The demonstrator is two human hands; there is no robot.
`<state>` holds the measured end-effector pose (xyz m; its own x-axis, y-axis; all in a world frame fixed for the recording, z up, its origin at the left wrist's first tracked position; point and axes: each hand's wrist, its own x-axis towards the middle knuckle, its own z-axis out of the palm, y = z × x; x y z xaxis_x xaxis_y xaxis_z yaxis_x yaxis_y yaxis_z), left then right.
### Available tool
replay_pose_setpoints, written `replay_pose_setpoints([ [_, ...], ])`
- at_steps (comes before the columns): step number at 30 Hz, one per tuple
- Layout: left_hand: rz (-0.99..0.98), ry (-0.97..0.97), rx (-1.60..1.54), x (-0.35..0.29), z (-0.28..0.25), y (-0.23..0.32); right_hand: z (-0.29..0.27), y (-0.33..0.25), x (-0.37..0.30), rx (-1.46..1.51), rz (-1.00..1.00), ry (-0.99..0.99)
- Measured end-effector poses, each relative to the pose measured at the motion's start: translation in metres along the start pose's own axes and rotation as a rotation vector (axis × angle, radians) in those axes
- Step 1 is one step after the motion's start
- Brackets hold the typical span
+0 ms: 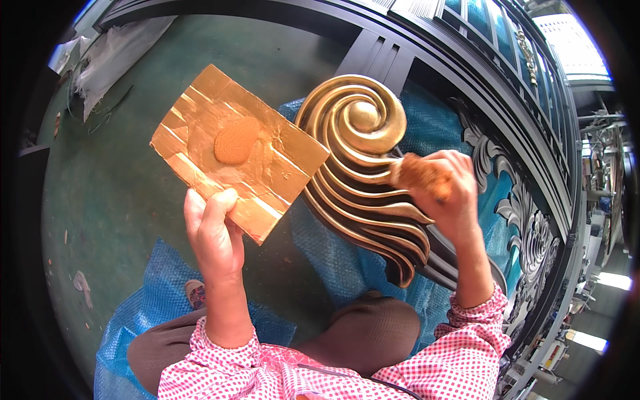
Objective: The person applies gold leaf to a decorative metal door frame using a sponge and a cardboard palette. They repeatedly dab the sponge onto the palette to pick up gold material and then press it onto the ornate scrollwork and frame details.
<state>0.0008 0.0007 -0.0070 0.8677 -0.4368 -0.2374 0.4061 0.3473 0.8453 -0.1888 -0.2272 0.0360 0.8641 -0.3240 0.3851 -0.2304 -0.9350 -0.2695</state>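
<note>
My left hand (215,227) grips the lower edge of a gold-smeared piece of cardboard (283,170), thumb on top. On the cardboard lies a rounded patch of orange-gold paint (237,141). To its right is a dark scroll ornament (350,193) with a spiral top, flowing ridges and gold on its raised parts. My right hand (459,193) is closed round an orange-brown wad (421,175), a sponge or cloth, slightly blurred. The wad is at the ornament's right edge, below the spiral; whether it presses on the surface I cannot tell. The fingers partly hide it.
Blue bubble wrap (340,260) lies under the ornament and around my legs (373,327). Dark metal panels (493,87) with silver leaf ornaments (533,233) line the right side. Crumpled clear plastic sheeting (117,63) lies on the green floor (133,193) at the far left.
</note>
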Motion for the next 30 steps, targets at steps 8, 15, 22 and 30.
replay_pose_setpoints([
  [8,0.051,-0.023,-0.024,0.006,0.005,-0.001,0.002,0.006,0.005,0.014,-0.052,0.043],
  [15,0.048,-0.002,-0.115,0.017,0.019,-0.004,-0.004,0.002,0.005,0.031,-0.066,0.049],
  [22,-0.050,-0.131,-0.068,0.031,0.055,0.031,-0.015,-0.036,-0.013,1.026,0.321,-0.466],
  [30,-0.216,-0.203,0.074,-0.009,0.120,0.080,-0.046,-0.123,-0.051,2.031,0.876,-0.745],
])
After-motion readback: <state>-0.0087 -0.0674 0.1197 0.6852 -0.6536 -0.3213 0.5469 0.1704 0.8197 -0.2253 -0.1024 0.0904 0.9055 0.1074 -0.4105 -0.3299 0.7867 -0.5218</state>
